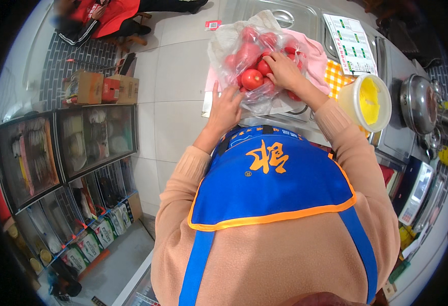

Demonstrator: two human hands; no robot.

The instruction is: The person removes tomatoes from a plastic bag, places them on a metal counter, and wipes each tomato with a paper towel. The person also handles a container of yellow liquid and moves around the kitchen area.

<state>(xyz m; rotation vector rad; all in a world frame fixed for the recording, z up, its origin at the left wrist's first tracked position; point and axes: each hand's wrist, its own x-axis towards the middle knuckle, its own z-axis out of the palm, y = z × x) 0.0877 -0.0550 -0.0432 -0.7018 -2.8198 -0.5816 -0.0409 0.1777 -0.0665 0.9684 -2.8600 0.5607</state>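
A clear plastic bag (236, 68) full of red tomatoes (252, 79) lies on cloths, one whitish (217, 42) and one pink (317, 53), over the steel counter. My right hand (283, 70) reaches into the bag from the right, its fingertips on a tomato; whether it grips that tomato cannot be told. At the bag's lower left edge is my left hand (225, 105), thumb and fingers spread, its fingertips near the plastic. No tomato shows in it.
A white tub (346, 95) with something yellow inside stands right of the bag on a yellow checked cloth (334, 74). Beyond lie a printed sheet (352, 46) and a lidded steel pan (419, 103). A person in a red apron (122, 15) sits at upper left, above cardboard boxes (90, 88).
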